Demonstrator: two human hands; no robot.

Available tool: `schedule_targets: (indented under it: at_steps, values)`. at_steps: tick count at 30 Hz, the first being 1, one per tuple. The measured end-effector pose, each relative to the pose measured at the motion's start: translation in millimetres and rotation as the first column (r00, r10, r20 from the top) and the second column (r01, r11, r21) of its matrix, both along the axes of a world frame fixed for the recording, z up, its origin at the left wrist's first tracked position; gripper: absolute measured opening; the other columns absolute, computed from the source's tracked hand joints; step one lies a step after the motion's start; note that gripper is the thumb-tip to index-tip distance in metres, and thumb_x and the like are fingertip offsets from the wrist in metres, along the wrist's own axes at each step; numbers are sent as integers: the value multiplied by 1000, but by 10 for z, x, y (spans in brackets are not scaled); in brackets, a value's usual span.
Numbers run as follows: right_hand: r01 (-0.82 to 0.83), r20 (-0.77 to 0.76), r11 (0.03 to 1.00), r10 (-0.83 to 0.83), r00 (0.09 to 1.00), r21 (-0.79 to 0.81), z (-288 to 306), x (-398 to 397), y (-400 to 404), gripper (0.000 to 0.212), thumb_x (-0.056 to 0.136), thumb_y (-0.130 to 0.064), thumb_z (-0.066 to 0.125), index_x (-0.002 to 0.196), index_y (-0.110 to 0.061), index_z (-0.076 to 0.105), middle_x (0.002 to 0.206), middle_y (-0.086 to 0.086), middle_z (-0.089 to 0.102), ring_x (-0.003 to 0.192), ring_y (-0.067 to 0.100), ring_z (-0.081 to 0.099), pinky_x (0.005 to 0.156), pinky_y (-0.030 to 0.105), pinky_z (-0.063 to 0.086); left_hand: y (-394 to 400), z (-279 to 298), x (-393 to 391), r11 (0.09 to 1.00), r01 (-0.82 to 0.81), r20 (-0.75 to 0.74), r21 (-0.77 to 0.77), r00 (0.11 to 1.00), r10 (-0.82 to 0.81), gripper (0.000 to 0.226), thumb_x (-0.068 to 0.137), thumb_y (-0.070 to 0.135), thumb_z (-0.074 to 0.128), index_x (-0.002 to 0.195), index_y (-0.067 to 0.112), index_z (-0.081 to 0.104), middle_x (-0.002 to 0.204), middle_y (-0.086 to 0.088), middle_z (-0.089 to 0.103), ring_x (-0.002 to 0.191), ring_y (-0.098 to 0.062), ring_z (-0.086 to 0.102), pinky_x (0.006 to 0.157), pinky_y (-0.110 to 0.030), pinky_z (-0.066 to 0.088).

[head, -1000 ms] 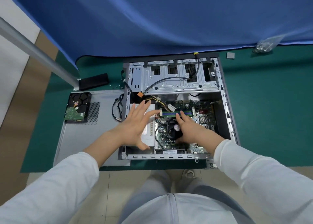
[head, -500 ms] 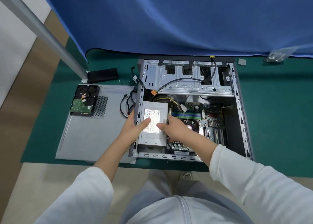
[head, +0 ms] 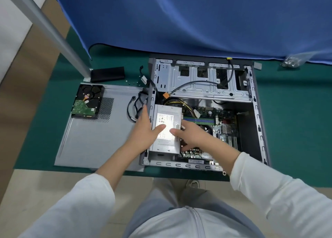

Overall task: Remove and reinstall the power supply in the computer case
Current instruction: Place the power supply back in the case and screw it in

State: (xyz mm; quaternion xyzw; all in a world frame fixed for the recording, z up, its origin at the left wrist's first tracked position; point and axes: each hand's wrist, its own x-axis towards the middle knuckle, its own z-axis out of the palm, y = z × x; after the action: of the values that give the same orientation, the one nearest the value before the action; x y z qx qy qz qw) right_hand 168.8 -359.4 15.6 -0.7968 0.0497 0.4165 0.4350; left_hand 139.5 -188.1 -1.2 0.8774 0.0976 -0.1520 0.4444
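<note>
The open computer case (head: 258, 128) lies on its side on a green mat. The grey power supply (head: 167, 114) sits in its near left corner, label up, with yellow and black wires running from its far end. My left hand (head: 143, 132) rests at the supply's left edge, thumb on the label, fingers straight along the case's left wall. My right hand (head: 192, 136) holds the supply's right side, thumb on top and fingers curled down beside it over the motherboard (head: 222, 122).
The removed side panel (head: 100, 140) lies left of the case with a bare hard drive (head: 88, 101) on it. Loose black cables (head: 135, 108) hang over the left wall. A black box (head: 107, 74), a metal post (head: 50, 31) and a screw bag (head: 291, 60) lie beyond.
Both hands came down from hovering open over the case onto the power supply, left at its left edge and right at its right side. My view shifted left, and the supply's label is uncovered.
</note>
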Motion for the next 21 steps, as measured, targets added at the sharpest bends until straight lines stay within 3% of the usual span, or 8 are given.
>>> schedule_targets:
  at_steps: [2,3,5,7,10,12,15,21]
  values:
    - [53,-9,999,-53,999,-5,5,102,-115,53,97,-31,52,145,-16,34,142,6,45,102,24,59,64,30,60,-10,113,63,849,313,33,426,932,-360,123,78,54,68,143,25,-32,153,-7,-33,141,-24,-29,116,-44,-12]
    - [81,30,996,-80,996,-34,1,160,-190,52,97,-31,51,145,-15,35,140,8,47,104,27,60,69,33,59,-44,174,109,734,444,-27,514,863,-504,134,70,61,72,139,28,-39,148,-8,-42,137,-25,-37,113,-45,-19]
    - [17,176,985,14,984,-171,-24,250,-367,48,98,-32,48,142,-14,39,135,11,53,107,28,60,85,36,53,-184,251,199,551,638,-234,538,741,-630,148,56,64,79,137,31,-40,145,-14,-43,134,-30,-41,110,-46,-24]
    - [-200,216,904,296,930,-378,-80,261,-569,57,96,-32,53,145,-13,33,140,12,48,116,28,55,90,31,44,-339,271,286,457,721,-378,521,675,-633,150,53,55,85,142,29,-33,145,-20,-41,132,-35,-41,108,-47,-24]
    - [-466,65,687,596,800,-558,-219,163,-814,89,87,-28,67,153,-19,9,159,9,12,140,31,27,110,37,32,-500,232,320,418,740,-416,527,653,-632,146,53,50,86,146,30,-25,146,-20,-40,129,-38,-43,102,-54,-26]
    - [-503,23,640,631,776,-582,-315,105,-861,99,84,-15,68,153,-26,-2,160,3,-4,136,32,35,102,41,42,-522,172,293,403,733,-389,548,650,-653,144,53,53,84,144,33,-25,147,-21,-39,129,-40,-44,104,-63,-24]
    - [-447,105,606,662,742,-658,-397,101,-823,93,85,-3,59,153,-25,-1,160,6,1,121,31,52,82,33,49,-482,126,268,454,706,-304,544,670,-677,140,48,51,83,137,43,-25,151,-21,-30,134,-39,-36,105,-61,-23]
    - [-430,139,646,639,756,-631,-435,73,-863,91,87,-4,59,153,-24,0,160,7,2,130,29,43,86,33,47,-430,116,174,548,677,-149,491,685,-713,114,43,42,80,128,46,3,153,-10,-14,140,-36,-26,106,-52,-27]
